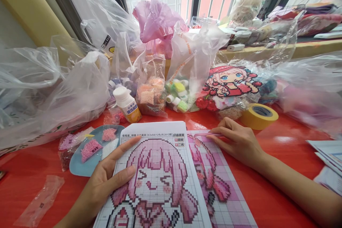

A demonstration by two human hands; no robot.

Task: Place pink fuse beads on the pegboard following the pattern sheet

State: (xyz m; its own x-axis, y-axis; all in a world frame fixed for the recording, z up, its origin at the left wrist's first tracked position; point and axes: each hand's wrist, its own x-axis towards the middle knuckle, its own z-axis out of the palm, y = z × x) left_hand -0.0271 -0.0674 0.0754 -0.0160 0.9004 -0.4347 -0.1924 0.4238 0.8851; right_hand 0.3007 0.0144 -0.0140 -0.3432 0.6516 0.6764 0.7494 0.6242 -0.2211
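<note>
My left hand rests on a printed pixel-pattern sheet, thumb and index finger stretched apart over its left side. The sheet shows a pink-haired cartoon character on a grid. Under its right edge lies a bead board, partly covered with pink and dark beads forming a similar figure. At the top of that board, my right hand pinches slim pink tweezers, which point left. Their tip is too small to make out clearly.
Left of the sheet, a blue tray holds bags of pink beads. A white bottle, bead-filled plastic bags and yellow tape stand behind. A finished bead picture leans at the back. Papers lie right.
</note>
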